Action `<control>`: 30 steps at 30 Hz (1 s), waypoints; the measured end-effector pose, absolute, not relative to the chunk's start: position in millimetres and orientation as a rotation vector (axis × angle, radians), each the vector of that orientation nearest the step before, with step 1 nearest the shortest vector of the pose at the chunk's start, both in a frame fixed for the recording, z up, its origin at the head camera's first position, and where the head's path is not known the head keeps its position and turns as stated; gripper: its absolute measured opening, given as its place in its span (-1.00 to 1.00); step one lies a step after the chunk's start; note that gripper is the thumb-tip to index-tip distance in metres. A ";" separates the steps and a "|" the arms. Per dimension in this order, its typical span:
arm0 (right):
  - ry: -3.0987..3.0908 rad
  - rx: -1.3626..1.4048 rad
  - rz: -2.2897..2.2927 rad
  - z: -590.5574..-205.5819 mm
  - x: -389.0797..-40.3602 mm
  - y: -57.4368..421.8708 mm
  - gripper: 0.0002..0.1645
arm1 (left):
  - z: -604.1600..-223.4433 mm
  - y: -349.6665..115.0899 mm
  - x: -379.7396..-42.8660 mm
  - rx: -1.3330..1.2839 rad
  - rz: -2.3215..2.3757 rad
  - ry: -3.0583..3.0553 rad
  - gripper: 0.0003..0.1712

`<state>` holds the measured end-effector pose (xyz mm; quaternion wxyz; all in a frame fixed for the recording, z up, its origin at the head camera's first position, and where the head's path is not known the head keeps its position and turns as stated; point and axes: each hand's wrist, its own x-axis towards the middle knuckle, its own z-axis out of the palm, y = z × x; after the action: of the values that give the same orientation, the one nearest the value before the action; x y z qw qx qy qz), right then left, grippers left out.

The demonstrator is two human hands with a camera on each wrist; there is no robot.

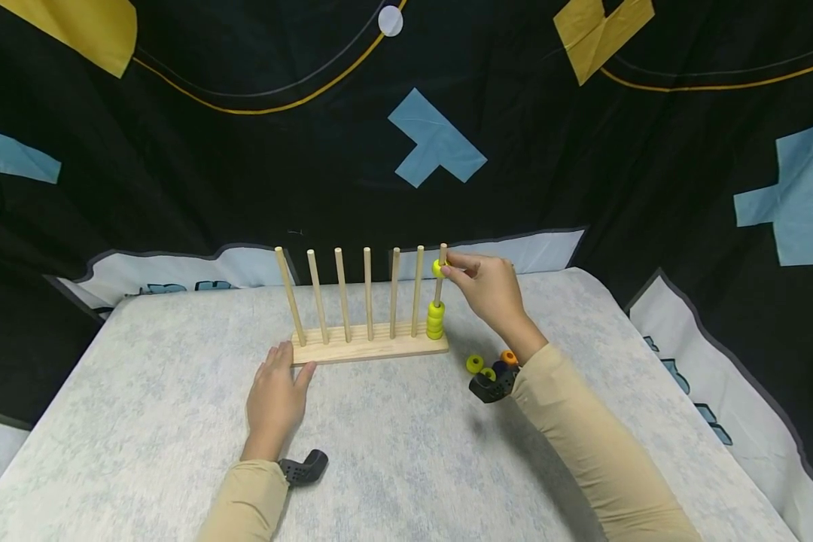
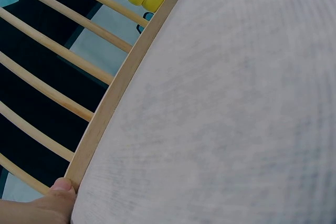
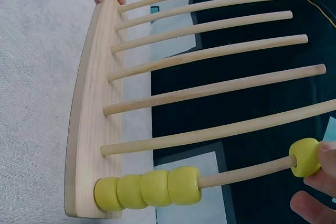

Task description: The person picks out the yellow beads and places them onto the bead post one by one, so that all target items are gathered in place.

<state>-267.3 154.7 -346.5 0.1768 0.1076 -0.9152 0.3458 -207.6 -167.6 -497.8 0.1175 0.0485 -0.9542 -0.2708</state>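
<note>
Whole setup is carried on the counter (image 1: 176, 421). Wooden peg rack (image 1: 373, 348) is stood upright, seven pegs; probably light and stiff, easily slid, so best steadied by the base end rather than the thin pegs. Left hand (image 1: 275, 399): thumb and fingers spread, braced against rack's left end. Right hand (image 1: 491, 290): narrow pinch, above rack's right end. Four stacked yellow beads (image 1: 435, 321) are seated at the foot of rack's rightmost peg (image 3: 247, 174). Loose beads (image 1: 474, 363), yellow and orange seen, are scattered front-right of rack, some partly hidden. Held yellow bead (image 3: 304, 157) is threaded near that peg's top, well apart from stack; judged light, hard, maybe slippery; best pinched by its sides, hole kept clear.
</note>
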 end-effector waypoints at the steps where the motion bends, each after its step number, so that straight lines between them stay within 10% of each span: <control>1: -2.590 0.308 0.982 -347.0 -267.4 155.0 -0.56 | -497.4 -167.6 -207.4 0.143 -0.792 -2.795 -0.21; 30: -2.842 0.216 0.930 -386.0 -241.1 202.2 -0.50 | -495.0 -167.7 -206.7 0.133 -0.791 -2.799 -0.21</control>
<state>-241.1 202.2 -386.0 0.0717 0.0718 -0.9455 0.3095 -206.7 -167.7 -495.0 0.1148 0.0455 -0.9550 -0.2698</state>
